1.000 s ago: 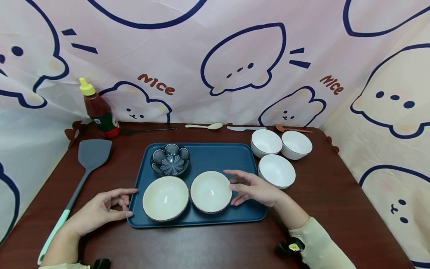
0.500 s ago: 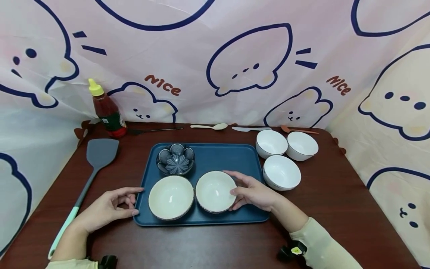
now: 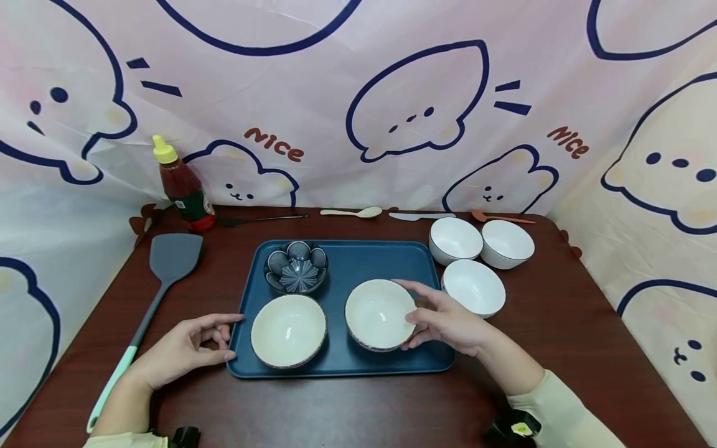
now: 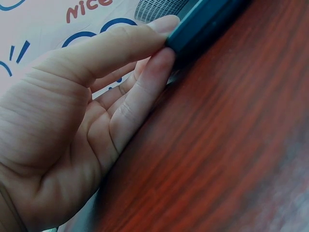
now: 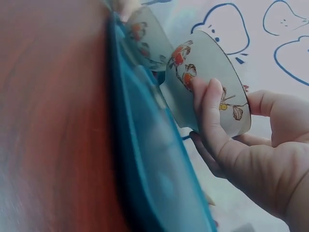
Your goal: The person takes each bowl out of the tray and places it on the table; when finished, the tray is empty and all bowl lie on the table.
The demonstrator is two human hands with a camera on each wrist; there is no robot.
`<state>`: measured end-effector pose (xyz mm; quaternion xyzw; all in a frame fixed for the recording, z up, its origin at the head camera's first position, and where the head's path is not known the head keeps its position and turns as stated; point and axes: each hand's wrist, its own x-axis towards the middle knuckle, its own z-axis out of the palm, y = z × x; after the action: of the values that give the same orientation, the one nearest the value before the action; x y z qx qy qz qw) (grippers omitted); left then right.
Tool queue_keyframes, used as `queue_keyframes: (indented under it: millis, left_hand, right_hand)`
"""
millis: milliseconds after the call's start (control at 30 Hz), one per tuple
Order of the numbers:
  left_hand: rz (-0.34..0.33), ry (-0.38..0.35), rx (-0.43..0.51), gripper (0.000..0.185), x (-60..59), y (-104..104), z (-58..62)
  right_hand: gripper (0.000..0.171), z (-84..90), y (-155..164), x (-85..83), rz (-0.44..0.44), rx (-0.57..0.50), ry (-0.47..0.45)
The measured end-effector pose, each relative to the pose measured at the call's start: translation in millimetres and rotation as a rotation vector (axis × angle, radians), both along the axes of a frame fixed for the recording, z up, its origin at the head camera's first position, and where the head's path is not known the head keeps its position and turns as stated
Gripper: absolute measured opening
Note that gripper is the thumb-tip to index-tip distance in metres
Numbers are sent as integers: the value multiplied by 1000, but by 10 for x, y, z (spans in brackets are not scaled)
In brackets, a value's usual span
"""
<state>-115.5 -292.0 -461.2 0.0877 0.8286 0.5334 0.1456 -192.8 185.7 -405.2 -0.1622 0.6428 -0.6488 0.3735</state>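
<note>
A dark blue tray [image 3: 375, 258] lies mid-table. My right hand [image 3: 413, 315] grips the right rim of a cream bowl [image 3: 378, 311] and holds it tilted, just above the tray. In the right wrist view the fingers [image 5: 207, 111] curl under the bowl [image 5: 212, 82], which has a painted outside, with the thumb at its rim. A second cream bowl [image 3: 288, 330] sits at the tray's front left, and a blue flower-shaped dish [image 3: 296, 267] behind it. My left hand [image 3: 226, 336] pinches the tray's left edge [image 4: 207, 24] between thumb and forefinger.
Three white bowls [image 3: 473, 287] cluster right of the tray. A grey spatula [image 3: 168, 258] lies at the left, with a red sauce bottle [image 3: 182, 186] behind it. Spoons [image 3: 353, 213] and a knife [image 3: 420, 216] line the back edge under a printed cloth backdrop.
My right hand has closed on the right cream bowl and raised it, shifting it right and back from its neighbour. The left hand has stayed at the tray's edge.
</note>
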Motion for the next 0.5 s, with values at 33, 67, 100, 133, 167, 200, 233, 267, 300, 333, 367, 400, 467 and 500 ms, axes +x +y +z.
queue_keyframes:
  millis: [33, 67, 100, 133, 167, 200, 233, 267, 300, 333, 367, 400, 467, 500]
  left_hand:
    - [1, 0, -1, 62, 0, -1, -2]
    - [1, 2, -2, 62, -1, -1, -3]
    - [1, 3, -3, 62, -2, -1, -3]
    - [1, 4, -2, 62, -2, -1, -5]
    - [1, 5, 0, 62, -3, 0, -6]
    - [0, 4, 2, 62, -3, 1, -8]
    - [0, 4, 3, 62, -2, 2, -9]
    - [0, 2, 6, 62, -1, 3, -9]
    - [-1, 2, 8, 62, 1, 4, -10]
    - [-2, 2, 12, 62, 3, 4, -11]
    - [-2, 1, 15, 62, 4, 4, -9]
    - [-2, 0, 14, 62, 5, 5, -7]
    - [0, 0, 15, 62, 6, 3, -4]
    - [1, 0, 15, 62, 6, 1, -2]
  right_hand:
    - [67, 33, 39, 3, -1, -10, 9]
    - [68, 65, 79, 5, -4, -15, 21]
    - [68, 98, 123, 6, -7, -18, 30]
    - [68, 130, 166, 7, -13, -15, 35]
    - [68, 162, 211, 9, -20, -11, 42]
    - [68, 193, 260, 11, -26, -3, 49]
    - [68, 225, 309, 13, -38, 7, 51]
    - [68, 251, 362, 14, -46, 15, 56]
    - [68, 277, 416, 14, -52, 19, 58]
    - [67, 299, 469, 16, -60, 22, 67]
    - [66, 324, 523, 20, -68, 24, 74]
    - [65, 345, 578, 23, -77, 23, 82]
    - [64, 385, 689, 28, -93, 24, 105]
    - [63, 403, 744, 30, -104, 25, 116]
